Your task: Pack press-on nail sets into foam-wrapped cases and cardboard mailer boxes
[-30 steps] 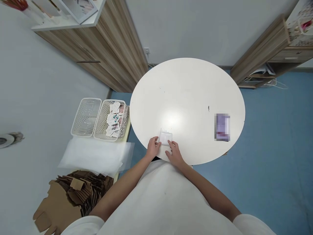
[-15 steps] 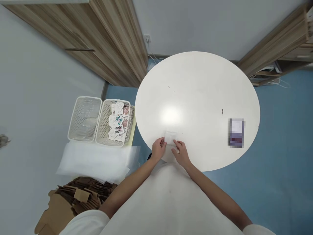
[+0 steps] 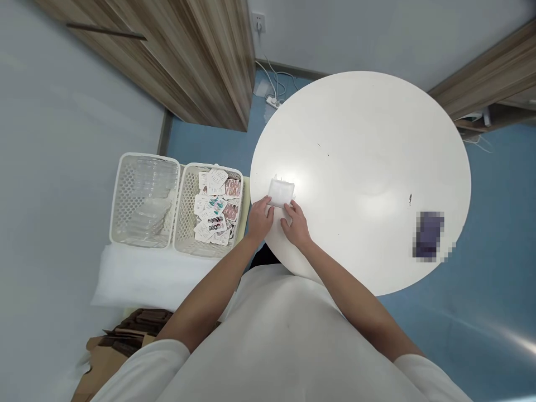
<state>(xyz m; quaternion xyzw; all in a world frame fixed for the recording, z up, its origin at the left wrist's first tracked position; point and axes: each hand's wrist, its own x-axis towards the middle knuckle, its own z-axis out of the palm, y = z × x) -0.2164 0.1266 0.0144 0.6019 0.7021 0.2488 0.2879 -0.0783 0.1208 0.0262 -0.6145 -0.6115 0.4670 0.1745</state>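
Your round white table [image 3: 364, 139] carried a flat, whitish packet [image 3: 281, 192] near the left part of the edge facing you. Well apart, near your right, lay a pixelated, dark purple rectangular item [image 3: 429, 234]; small dark marks [image 3: 410, 199] dotted the top.

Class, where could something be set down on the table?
Bare: the table between the white packet and the pixelated item, and toward its far rim. Crowded: the near-left edge, where left hand and right hand flank the packet.
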